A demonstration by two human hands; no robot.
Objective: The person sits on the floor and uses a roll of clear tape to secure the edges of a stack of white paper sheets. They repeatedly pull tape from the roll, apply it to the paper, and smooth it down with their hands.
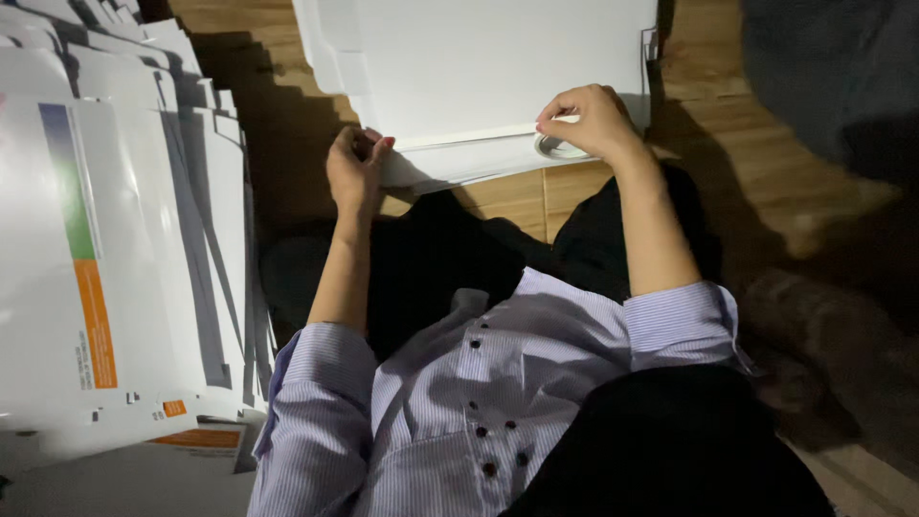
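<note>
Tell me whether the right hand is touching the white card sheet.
Touching: the head view shows the right hand with fingers pressed on the near edge of the white card sheet.

A fanned stack of flat white cartons (124, 239) is lying along the left edge of the wooden floor (728, 163), overlapping one another and running from the far corner toward the near one. The topmost carton is showing a narrow band of blue, green and orange (81, 239) down its face. Beneath the stack, at the near left, an orange-printed sheet (201, 438) is peeking out. A dark grey rounded shape (833, 67) is filling the far right corner, casting shadow over the floorboards
</note>
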